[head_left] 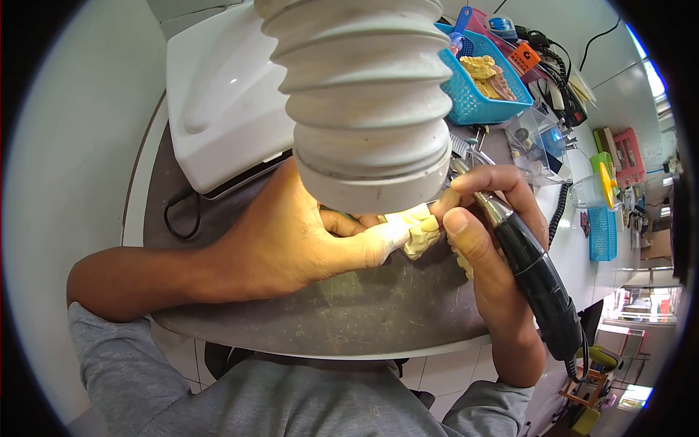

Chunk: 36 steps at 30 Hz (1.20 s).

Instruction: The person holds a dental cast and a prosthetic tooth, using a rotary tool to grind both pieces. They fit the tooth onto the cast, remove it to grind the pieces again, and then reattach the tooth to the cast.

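My left hand [309, 237] is closed on a cream plaster dental cast [421, 239], its thumb stretched along the near side. Part of that cast and the other fingers are hidden behind the hose end. Between thumb and fingers, my right hand [489, 237] grips a black rotary handpiece [537, 277] like a pen. The metal nose of the handpiece points up and left, and its tip is hidden by the fingers and hose. Right over both hands hangs a wide white corrugated suction hose [364, 109]. Beside the right palm, a second pale plaster piece [464, 266] shows partly.
A white moulded housing [233, 95] stands at the back left on the grey worktop [342, 320]. Behind the right hand are a blue basket [477, 109] with plaster casts and a clear plastic box [535, 149]. A cord [579, 364] trails from the handpiece.
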### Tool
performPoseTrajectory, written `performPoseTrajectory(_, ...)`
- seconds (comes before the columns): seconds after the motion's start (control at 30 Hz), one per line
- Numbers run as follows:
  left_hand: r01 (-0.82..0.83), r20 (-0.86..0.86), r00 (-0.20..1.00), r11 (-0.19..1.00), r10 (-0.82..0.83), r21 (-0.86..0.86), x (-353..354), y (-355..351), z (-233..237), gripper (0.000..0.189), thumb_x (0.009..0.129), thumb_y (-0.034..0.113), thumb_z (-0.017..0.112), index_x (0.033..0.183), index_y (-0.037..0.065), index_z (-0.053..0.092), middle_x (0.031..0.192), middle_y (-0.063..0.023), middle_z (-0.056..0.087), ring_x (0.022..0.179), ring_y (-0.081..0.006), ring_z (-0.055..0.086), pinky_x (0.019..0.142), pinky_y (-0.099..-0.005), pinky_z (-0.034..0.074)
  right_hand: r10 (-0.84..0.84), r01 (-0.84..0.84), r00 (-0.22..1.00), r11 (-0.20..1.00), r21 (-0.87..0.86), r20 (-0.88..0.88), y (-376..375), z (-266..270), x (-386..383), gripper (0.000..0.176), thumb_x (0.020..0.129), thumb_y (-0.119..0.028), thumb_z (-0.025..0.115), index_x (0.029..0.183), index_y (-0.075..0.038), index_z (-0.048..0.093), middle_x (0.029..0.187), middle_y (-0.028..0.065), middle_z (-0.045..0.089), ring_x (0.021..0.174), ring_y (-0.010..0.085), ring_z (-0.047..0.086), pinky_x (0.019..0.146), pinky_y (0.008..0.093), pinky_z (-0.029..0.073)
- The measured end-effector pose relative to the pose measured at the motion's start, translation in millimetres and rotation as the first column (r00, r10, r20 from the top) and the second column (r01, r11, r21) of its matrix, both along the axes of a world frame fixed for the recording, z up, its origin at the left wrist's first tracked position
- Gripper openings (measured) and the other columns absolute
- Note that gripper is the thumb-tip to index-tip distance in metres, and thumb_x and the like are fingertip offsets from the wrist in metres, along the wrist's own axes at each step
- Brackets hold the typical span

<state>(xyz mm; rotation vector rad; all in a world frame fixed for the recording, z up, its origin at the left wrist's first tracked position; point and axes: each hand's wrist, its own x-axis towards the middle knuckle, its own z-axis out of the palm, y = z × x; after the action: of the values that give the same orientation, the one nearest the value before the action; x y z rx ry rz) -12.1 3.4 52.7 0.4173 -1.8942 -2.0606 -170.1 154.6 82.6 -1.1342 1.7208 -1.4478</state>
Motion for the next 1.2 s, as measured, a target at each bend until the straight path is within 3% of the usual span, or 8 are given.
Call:
performPoseTrajectory(0.13, 0.020, 0.018, 1.000, 0.999, -0.019, -0.049, 2, -4, 1, 0.036, 0.082, 0.007, 0.076, 0.113, -0.004, 0.060, 0.092, -0.0045, 0.065, 0.083, -0.0079, 0.061, 0.073, -0.0252, 0.054, 0.058, -0.057, 0.998, 0.998, -0.033, 0.035, -1, -6, -1, 0.031, 0.090, -0.006, 0.069, 0.117, -0.001, 0.053, 0.094, 0.0086, 0.065, 0.086, 0.0124, 0.062, 0.080, 0.0258, 0.051)
performPoseTrajectory(0.2, 0.151, 0.167, 0.974, 0.988, -0.151, 0.016, 4, -7, 8, 0.063, 0.092, 0.014, 0.071, 0.146, 0.003, 0.042, 0.127, -0.0113, 0.059, 0.114, -0.0158, 0.061, 0.094, -0.0290, 0.054, 0.059, -0.058, 0.998, 0.998, -0.039, 0.036, -1, -8, -2, 0.032, 0.089, -0.005, 0.070, 0.117, 0.000, 0.053, 0.094, 0.0085, 0.065, 0.086, 0.0124, 0.062, 0.080, 0.0260, 0.052)
performPoseTrajectory(0.43, 0.150, 0.105, 0.986, 0.968, -0.130, -0.203, 5, -5, -3, 0.062, 0.093, 0.012, 0.069, 0.148, 0.003, 0.041, 0.132, -0.0093, 0.058, 0.119, -0.0156, 0.058, 0.098, -0.0297, 0.051, 0.075, -0.078, 0.990, 0.997, 0.017, 0.123, 0, -3, -4, 0.037, 0.086, -0.005, 0.074, 0.116, -0.001, 0.053, 0.095, 0.0086, 0.064, 0.085, 0.0134, 0.062, 0.082, 0.0271, 0.052)
performPoseTrajectory(0.5, 0.175, -0.060, 0.983, 0.984, -0.174, 0.013, 4, -3, -7, 0.056, 0.097, 0.013, 0.063, 0.148, 0.003, 0.040, 0.136, -0.0109, 0.055, 0.120, -0.0165, 0.058, 0.100, -0.0311, 0.050, 0.081, -0.077, 0.994, 0.995, -0.055, 0.074, 2, -9, -8, 0.038, 0.086, -0.007, 0.075, 0.117, -0.002, 0.052, 0.098, 0.0090, 0.065, 0.087, 0.0147, 0.063, 0.084, 0.0282, 0.052)
performPoseTrajectory(0.63, 0.245, -0.086, 0.969, 0.954, -0.233, 0.172, 4, -1, -6, 0.049, 0.102, 0.016, 0.057, 0.147, 0.002, 0.041, 0.134, -0.0109, 0.056, 0.117, -0.0184, 0.061, 0.098, -0.0314, 0.051, -0.109, 0.068, 0.975, 0.976, -0.206, -0.192, -2, -10, -5, 0.042, 0.086, -0.012, 0.078, 0.118, -0.005, 0.051, 0.107, 0.0109, 0.065, 0.097, 0.0189, 0.066, 0.091, 0.0326, 0.052)
performPoseTrajectory(0.73, 0.235, -0.058, 0.971, 0.871, -0.233, 0.431, 3, 0, -3, 0.045, 0.106, 0.022, 0.051, 0.145, 0.002, 0.042, 0.129, -0.0112, 0.059, 0.112, -0.0210, 0.064, 0.095, -0.0320, 0.052, -0.060, 0.007, 0.983, 0.958, -0.288, -0.175, -5, -17, -4, 0.032, 0.085, -0.007, 0.078, 0.110, -0.001, 0.058, 0.106, 0.0141, 0.069, 0.099, 0.0197, 0.069, 0.087, 0.0322, 0.056)
performPoseTrajectory(0.8, 0.223, -0.116, 0.975, 0.849, -0.190, 0.480, 3, 2, -9, 0.030, 0.107, 0.021, 0.045, 0.127, 0.000, 0.053, 0.109, -0.0085, 0.065, 0.093, -0.0140, 0.065, 0.078, -0.0280, 0.054, -0.050, 0.013, 0.987, 0.971, -0.238, -0.153, -2, -18, 0, 0.032, 0.085, -0.006, 0.079, 0.109, -0.001, 0.059, 0.107, 0.0137, 0.069, 0.096, 0.0180, 0.068, 0.085, 0.0308, 0.056)
performPoseTrajectory(1.2, 0.158, 0.014, 0.986, 0.949, -0.168, 0.274, 5, -4, -2, 0.032, 0.109, 0.030, 0.038, 0.121, 0.003, 0.049, 0.096, -0.0095, 0.069, 0.077, -0.0133, 0.067, 0.066, -0.0249, 0.050, -0.040, -0.019, 0.966, 0.975, -0.223, -0.257, 0, -26, 3, 0.035, 0.082, -0.004, 0.081, 0.110, 0.000, 0.060, 0.102, 0.0109, 0.065, 0.082, 0.0113, 0.063, 0.072, 0.0243, 0.052)
